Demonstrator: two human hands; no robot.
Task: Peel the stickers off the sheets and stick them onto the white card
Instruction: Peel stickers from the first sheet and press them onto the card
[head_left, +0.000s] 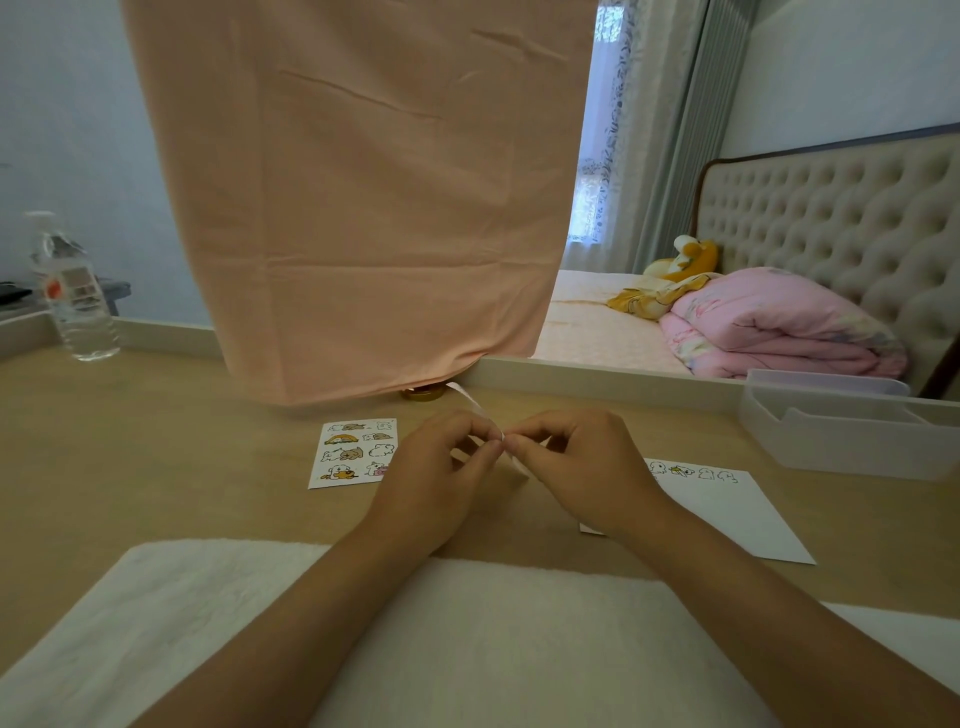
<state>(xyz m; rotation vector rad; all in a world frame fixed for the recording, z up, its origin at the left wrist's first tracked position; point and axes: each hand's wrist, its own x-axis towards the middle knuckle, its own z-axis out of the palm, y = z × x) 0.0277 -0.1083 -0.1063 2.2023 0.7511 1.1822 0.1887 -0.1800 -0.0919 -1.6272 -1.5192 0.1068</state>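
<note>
Pale wood tabletop (156, 441) fills the head view, with a white towel (156, 623) spread along its near edge under both forearms. Above the middle of the tabletop the left hand (441, 467) and the right hand (582, 467) meet fingertip to fingertip. Both have curled fingers and pinch a thin white sheet (470, 399), held up off the surface. It is seen nearly edge-on, one end slanting up and away to the left behind the left hand's fingers, so whatever is printed on it cannot be made out.

Just left of the left hand a sticker sheet (356, 452) lies flat on the tabletop, printed with small cartoon animals in rows; its right edge is partly covered by that hand. To the right, beyond the right wrist, the white card (737, 519) lies flat at a slant, with a row of small stickers (691, 472) along its far edge.

A peach cloth (363, 182) hangs down at the back of the tabletop, and a small gold object (423, 393) peeks out from under its hem. A clear water bottle (72, 296) stands upright at the far left. A clear plastic box (841, 431) sits at the far right, well apart from the card. Behind it is a bed (597, 322) with a folded pink quilt (779, 322), a yellow and white plush toy (685, 254) and a tufted headboard (831, 218).
</note>
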